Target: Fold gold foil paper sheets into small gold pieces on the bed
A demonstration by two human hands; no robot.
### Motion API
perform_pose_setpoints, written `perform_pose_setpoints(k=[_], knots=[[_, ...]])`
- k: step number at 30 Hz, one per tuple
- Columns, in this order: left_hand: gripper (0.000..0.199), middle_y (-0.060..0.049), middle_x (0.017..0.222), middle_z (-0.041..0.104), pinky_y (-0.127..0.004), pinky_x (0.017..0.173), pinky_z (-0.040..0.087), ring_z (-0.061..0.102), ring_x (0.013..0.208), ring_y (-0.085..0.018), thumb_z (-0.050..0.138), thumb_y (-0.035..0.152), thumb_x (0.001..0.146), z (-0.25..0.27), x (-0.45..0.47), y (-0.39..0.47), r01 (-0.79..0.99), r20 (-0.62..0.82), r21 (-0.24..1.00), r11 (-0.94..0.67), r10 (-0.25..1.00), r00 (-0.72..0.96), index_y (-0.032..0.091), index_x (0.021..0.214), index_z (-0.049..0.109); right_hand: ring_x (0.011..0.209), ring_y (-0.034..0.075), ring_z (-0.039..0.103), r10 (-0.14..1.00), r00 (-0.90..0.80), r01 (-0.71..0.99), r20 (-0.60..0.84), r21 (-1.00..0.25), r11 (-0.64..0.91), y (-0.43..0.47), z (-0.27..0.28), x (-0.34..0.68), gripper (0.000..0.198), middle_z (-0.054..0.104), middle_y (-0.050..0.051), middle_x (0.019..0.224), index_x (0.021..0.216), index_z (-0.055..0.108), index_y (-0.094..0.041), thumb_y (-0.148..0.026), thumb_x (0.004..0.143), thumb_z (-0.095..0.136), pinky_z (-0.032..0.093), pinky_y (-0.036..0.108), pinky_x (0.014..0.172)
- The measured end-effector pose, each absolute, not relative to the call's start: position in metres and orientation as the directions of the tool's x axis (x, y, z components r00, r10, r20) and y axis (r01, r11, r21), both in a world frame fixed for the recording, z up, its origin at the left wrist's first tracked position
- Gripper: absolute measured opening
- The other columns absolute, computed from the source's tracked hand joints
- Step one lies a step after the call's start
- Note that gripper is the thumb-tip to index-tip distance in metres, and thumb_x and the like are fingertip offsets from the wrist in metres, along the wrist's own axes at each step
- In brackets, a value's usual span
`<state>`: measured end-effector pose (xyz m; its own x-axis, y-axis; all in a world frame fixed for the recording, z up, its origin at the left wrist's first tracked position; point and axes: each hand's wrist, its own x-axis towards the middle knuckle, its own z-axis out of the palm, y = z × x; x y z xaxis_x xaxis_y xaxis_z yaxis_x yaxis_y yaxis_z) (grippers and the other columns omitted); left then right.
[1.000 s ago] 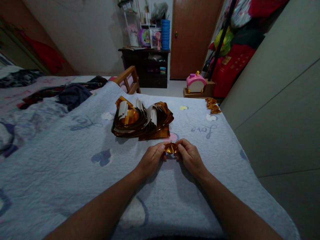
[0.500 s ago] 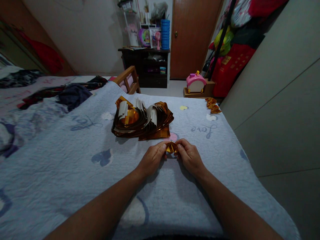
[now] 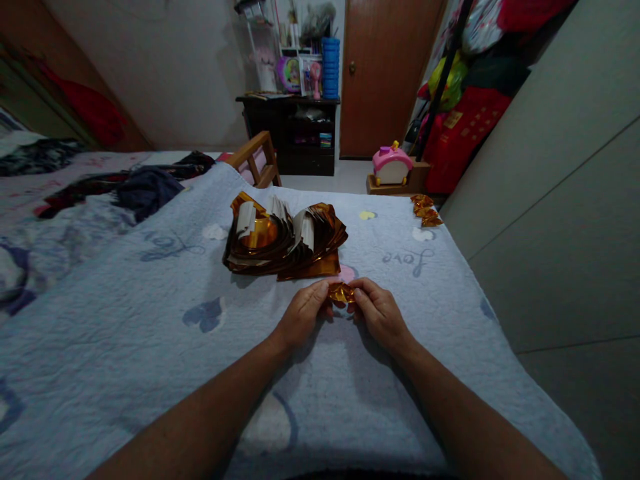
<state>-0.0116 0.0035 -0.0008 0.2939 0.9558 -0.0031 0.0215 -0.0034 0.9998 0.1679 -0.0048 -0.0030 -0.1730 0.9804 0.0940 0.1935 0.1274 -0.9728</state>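
Note:
Between my two hands is a small folded piece of shiny gold foil paper (image 3: 341, 293), creased and puffed in the middle. My left hand (image 3: 306, 312) pinches its left end with thumb and fingers. My right hand (image 3: 379, 309) pinches the right end the same way; some fingertips are hidden under the foil. Just beyond my hands lies a large stack of gold foil sheets (image 3: 313, 269), curled over with white-backed edges showing. Several folded gold foil pieces (image 3: 426, 212) sit together near the far right corner of the bed.
A light blue quilt (image 3: 210, 387) with hearts and lettering covers the bed. Dark clothes (image 3: 150, 193) lie at the left. Beyond the far edge are a wooden chair (image 3: 257, 160), a dark cabinet (image 3: 305, 137) and a pink toy (image 3: 393, 165). A pale wardrobe (image 3: 560, 200) borders the right side.
The foil piece between my fingers has changed shape, looking more crumpled and slightly wider. My left hand has shifted a little to the left; the right hand is nearly still.

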Motion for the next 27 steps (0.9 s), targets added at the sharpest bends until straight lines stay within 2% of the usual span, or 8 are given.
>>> perform_pose_setpoints(k=[3,7,18,27], knots=[[0.058,-0.005,0.067,0.064,-0.029,0.063,0.044,0.056,0.062,-0.017,0.043,0.056,0.098,0.0012,-0.0121,0.0035,0.0,-0.022,1.0,0.023,0.958,0.286,0.009,0.119,0.07,0.051,0.011,0.054,0.986,-0.159,0.138,0.051,-0.988,0.073,-0.0046,-0.0017,0.1676,0.026,0.061,-0.002,0.065,0.098,0.063,-0.02,-0.039,0.095,0.045,0.044,0.023,0.051],[0.056,-0.006,0.068,0.065,-0.029,0.063,0.042,0.055,0.063,-0.016,0.044,0.055,0.099,0.0039,-0.0124,0.0029,-0.021,-0.021,0.999,0.029,0.954,0.3,0.009,0.12,0.069,0.051,0.011,0.054,0.99,-0.138,0.125,0.032,-0.991,0.049,-0.0045,-0.0004,0.1682,0.029,0.061,-0.002,0.065,0.099,0.063,-0.019,-0.042,0.092,0.048,0.044,0.023,0.05],[0.059,-0.007,0.074,0.066,-0.03,0.067,0.045,0.059,0.068,-0.017,0.048,0.059,0.097,0.0002,-0.0114,0.0019,-0.031,-0.034,0.998,0.047,0.944,0.329,0.01,0.123,0.068,0.053,0.012,0.055,0.982,-0.165,0.21,0.097,-0.969,0.131,-0.0052,-0.0013,0.169,0.025,0.061,-0.002,0.067,0.097,0.063,-0.02,-0.035,0.097,0.043,0.044,0.024,0.053],[0.059,-0.008,0.077,0.068,-0.031,0.069,0.044,0.06,0.069,-0.018,0.046,0.058,0.098,-0.0024,-0.0121,0.0032,-0.053,-0.024,0.998,0.045,0.941,0.337,0.009,0.124,0.067,0.055,0.011,0.054,0.982,-0.162,0.174,0.101,-0.976,0.129,-0.0031,-0.0046,0.1691,0.024,0.058,-0.003,0.067,0.099,0.062,-0.021,-0.036,0.098,0.044,0.042,0.024,0.053]])
